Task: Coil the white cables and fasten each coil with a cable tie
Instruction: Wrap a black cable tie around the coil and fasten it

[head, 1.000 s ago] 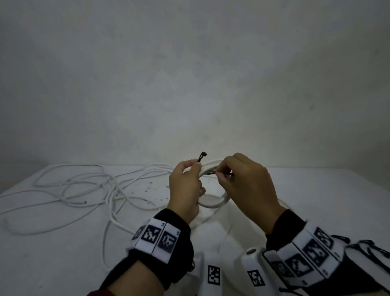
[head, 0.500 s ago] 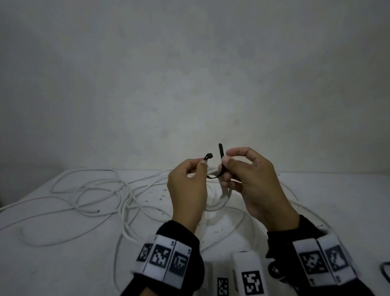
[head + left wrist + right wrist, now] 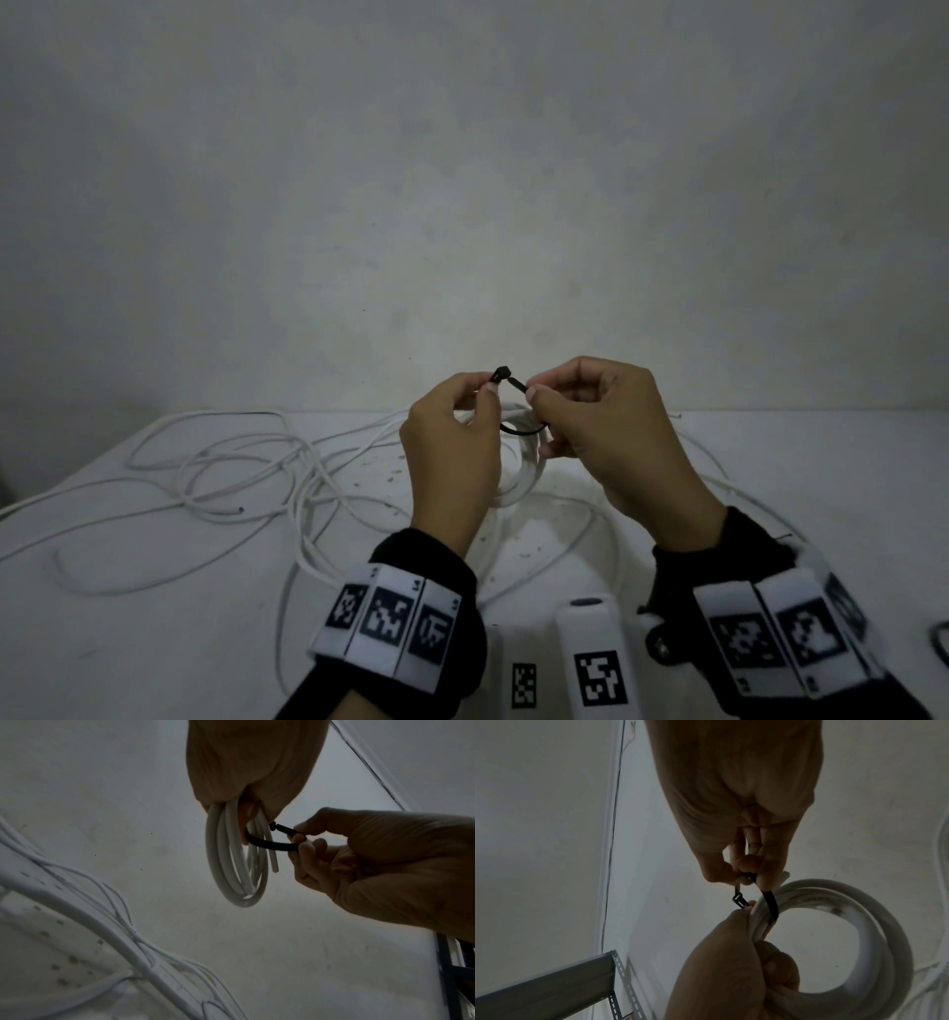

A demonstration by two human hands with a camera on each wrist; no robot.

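My left hand (image 3: 485, 395) grips a small coil of white cable (image 3: 524, 462) above the table and pinches the head of a black cable tie (image 3: 506, 377) against it. The tie (image 3: 272, 843) loops round the coil's strands (image 3: 226, 874). My right hand (image 3: 534, 398) pinches the tie's tail between thumb and forefinger, right at the head. In the right wrist view the tie's band (image 3: 771, 902) passes round the coil (image 3: 875, 923), and its head sits between the two hands. Whether the tail is inside the head I cannot tell.
Loose white cables (image 3: 231, 462) sprawl over the white table (image 3: 128, 642) to the left and run under my hands. A dark object (image 3: 942, 642) shows at the right edge. A plain wall stands behind. A perforated metal shelf frame (image 3: 552, 990) shows in the right wrist view.
The right hand has bent the tie's tail, which stood upright half a second ago, down and left to the head held by the left hand. The coil stays in the left hand.
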